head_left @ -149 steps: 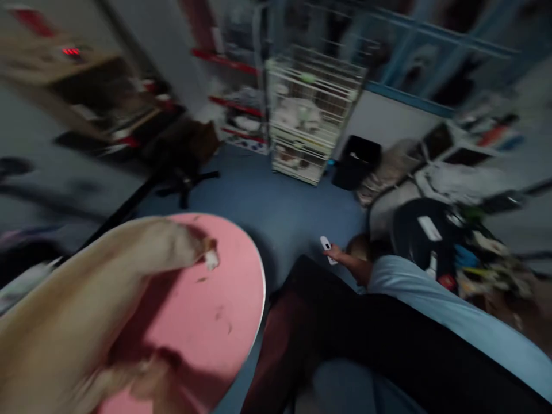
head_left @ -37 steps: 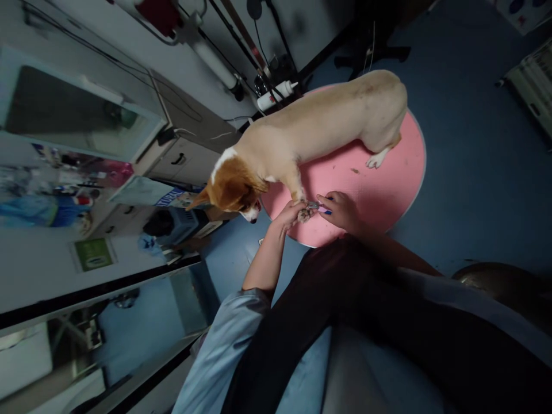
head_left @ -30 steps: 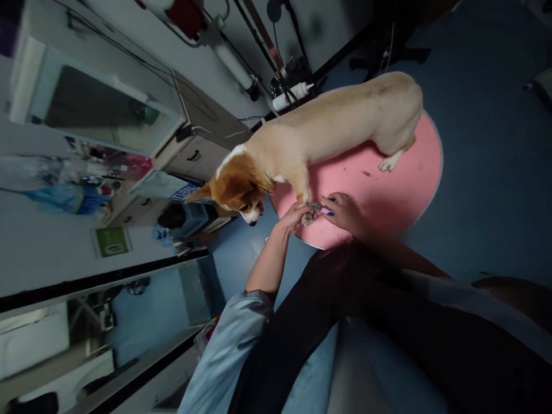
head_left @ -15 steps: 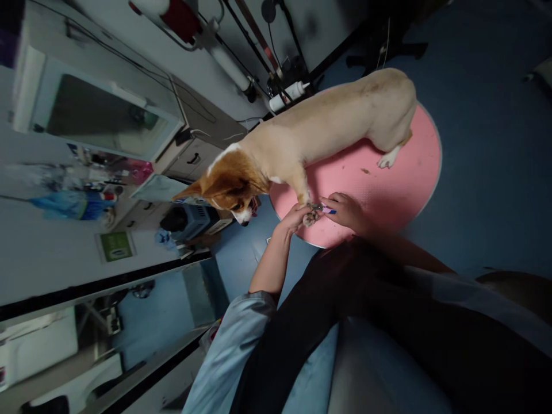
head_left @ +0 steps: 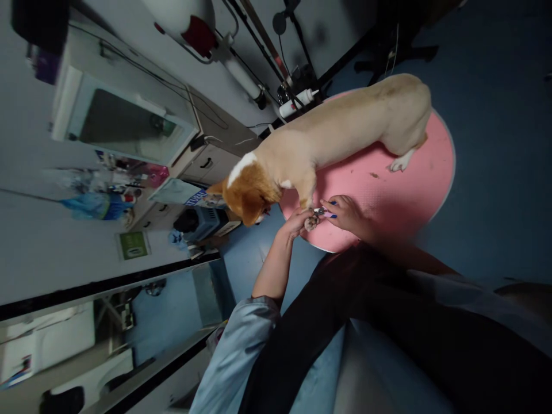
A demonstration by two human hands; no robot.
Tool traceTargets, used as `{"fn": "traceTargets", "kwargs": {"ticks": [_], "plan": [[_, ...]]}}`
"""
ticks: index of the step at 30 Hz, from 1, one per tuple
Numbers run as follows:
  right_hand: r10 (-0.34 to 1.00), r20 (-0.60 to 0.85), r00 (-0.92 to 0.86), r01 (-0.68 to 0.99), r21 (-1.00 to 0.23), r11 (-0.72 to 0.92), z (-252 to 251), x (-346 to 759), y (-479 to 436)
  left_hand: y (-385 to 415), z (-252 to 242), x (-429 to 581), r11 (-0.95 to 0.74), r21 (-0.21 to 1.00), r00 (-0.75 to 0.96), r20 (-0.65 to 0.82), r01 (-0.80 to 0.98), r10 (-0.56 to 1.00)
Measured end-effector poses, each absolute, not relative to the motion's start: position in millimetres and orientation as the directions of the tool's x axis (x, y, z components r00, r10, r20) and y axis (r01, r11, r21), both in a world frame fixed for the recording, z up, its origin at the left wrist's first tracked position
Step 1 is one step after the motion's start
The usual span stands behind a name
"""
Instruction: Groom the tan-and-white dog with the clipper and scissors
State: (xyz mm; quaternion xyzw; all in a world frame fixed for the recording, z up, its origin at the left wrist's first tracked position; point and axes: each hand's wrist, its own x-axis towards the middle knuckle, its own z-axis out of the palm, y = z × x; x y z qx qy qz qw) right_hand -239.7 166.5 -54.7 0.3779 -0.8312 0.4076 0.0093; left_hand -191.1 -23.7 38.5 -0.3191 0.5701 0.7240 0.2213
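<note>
A tan, brown and white dog (head_left: pixel 340 131) stands on a round pink table (head_left: pixel 425 184), its head turned down past the table's edge. My left hand (head_left: pixel 296 223) is closed around one front paw (head_left: pixel 311 222), the pads showing beside the fingers. My right hand (head_left: pixel 346 213) grips nail clippers (head_left: pixel 328 213) with blue and pink handles. Their metal head is right against the held paw; whether a claw lies between the blades is too small to tell.
A white bottle (head_left: pixel 297 103) lies behind the dog near dark poles. Drawers (head_left: pixel 207 163) and a glass-door cabinet (head_left: pixel 125 123) stand to the left. A blue pet carrier (head_left: pixel 202 224) sits on the floor beyond the dog's head.
The dog's head has turned further down and away. The clippers' handles look more spread in my right hand. The whole view has shifted, with things appearing slightly further right.
</note>
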Motion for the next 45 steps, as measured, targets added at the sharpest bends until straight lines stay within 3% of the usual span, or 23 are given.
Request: {"fn": "traceTargets", "kwargs": {"ticks": [7,11,18,32,45], "plan": [[-0.58,0.316,-0.751,-0.615,-0.654,0.441,-55.1,-234.6,188.4,-6.1,29.6,-194.7,-0.286,0.664,-0.697,-0.717,-0.691,0.019],[-0.588,0.323,-0.741,-0.63,-0.636,0.445,-51.3,-238.4,179.9,-12.5,31.5,-197.1,-0.305,0.691,-0.717,-0.697,-0.656,-0.037],[-0.609,0.372,-0.701,-0.663,-0.655,0.363,-55.4,-238.0,163.0,-22.7,36.9,-188.9,-0.253,0.687,-0.704,-0.71,-0.682,-0.029],[-0.688,0.309,-0.657,-0.61,-0.755,0.243,-53.6,-248.2,173.1,-25.3,30.7,-186.2,-0.299,0.667,-0.714,-0.696,-0.683,0.077],[-0.69,0.153,-0.707,-0.588,-0.669,0.454,-48.2,-238.3,169.7,-27.2,23.8,-191.2,-0.287,0.677,-0.719,-0.692,-0.677,0.066]]}}
